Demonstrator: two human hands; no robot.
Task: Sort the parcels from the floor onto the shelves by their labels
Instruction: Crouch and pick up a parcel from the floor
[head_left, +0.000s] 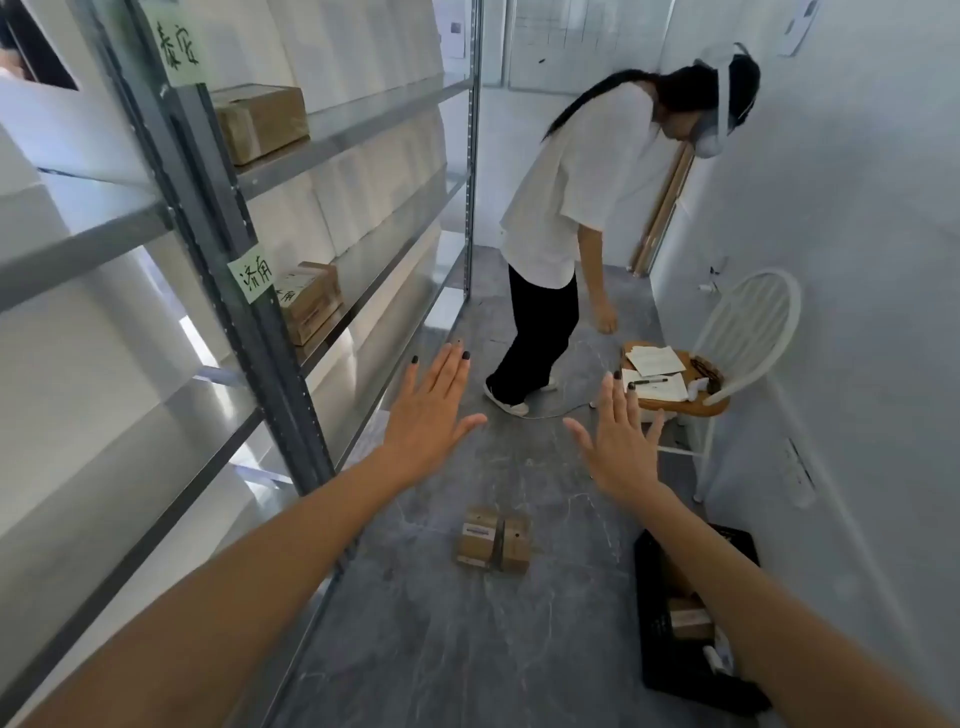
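Two parcels (493, 540) lie side by side on the floor (467, 649), touching, a white label showing on the left one. Both hands hang above and beyond them, empty: the left hand (428, 415) and the right hand (618, 441) are spread flat, palms down, fingers apart, probably ready to come down on a parcel. Left of the parcels stands the rack (270, 332), with green tags (252, 275) on its post to name the shelves; one box (260, 122) sits on an upper shelf and another (309, 301) lower. Right of the parcels a black crate (696, 618) holds more boxes. Beyond them another person (566, 208) bends near a chair (727, 353) with papers.
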